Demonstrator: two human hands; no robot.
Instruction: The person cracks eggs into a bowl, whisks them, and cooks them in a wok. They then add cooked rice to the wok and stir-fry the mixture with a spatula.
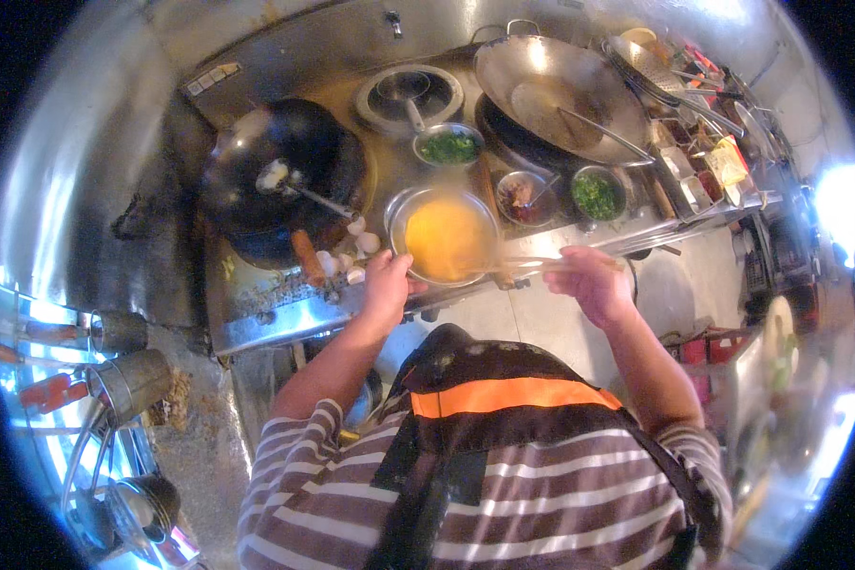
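My left hand grips the rim of a metal bowl at its left side. Yellow-orange beaten egg fills much of the bowl. Between the fingers of my right hand are chopsticks, blurred, their far ends over the bowl's right side. Several cracked eggshells lie left of the bowl, beside a wooden handle. Behind the bowl is a small pan of chopped greens. To its right stand a bowl of reddish paste with a spoon and a bowl of chopped greens.
A dark wok with a ladle in it sits at the left. Behind right is a large steel wok holding another ladle. Seasoning containers and a strainer are at the right. Pots hang or stand at far left.
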